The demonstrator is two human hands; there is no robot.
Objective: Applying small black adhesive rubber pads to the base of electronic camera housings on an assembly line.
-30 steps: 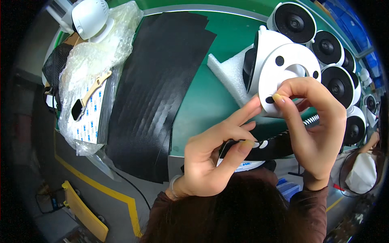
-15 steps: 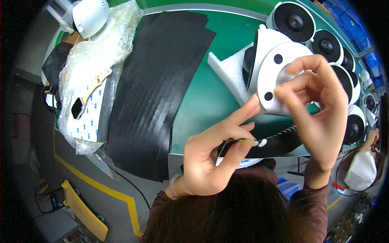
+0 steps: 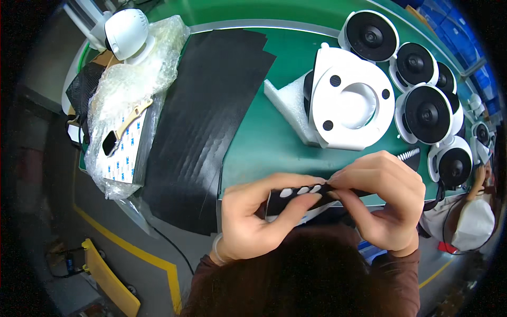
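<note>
My left hand point(image 3: 259, 216) holds a black strip point(image 3: 296, 196) that carries a row of small white oval pads. My right hand point(image 3: 385, 203) pinches at the right end of the same strip, fingertips on a pad. Both hands are low over the near edge of the green table point(image 3: 253, 137). Just beyond them a white round device base point(image 3: 351, 103) with three dark holes stands tilted on a white foam block point(image 3: 285, 103), untouched.
Several white round units with black faces point(image 3: 422, 111) line the right side. A black ribbed mat point(image 3: 211, 116) covers the middle left. Bubble wrap point(image 3: 132, 90), a sheet of sticker pads point(image 3: 124, 153) and a white dome camera point(image 3: 127, 34) lie at left. Another person point(image 3: 470, 222) is at far right.
My right hand left the white device base and came down to the black strip. My left hand dropped with the strip toward the table's near edge.
</note>
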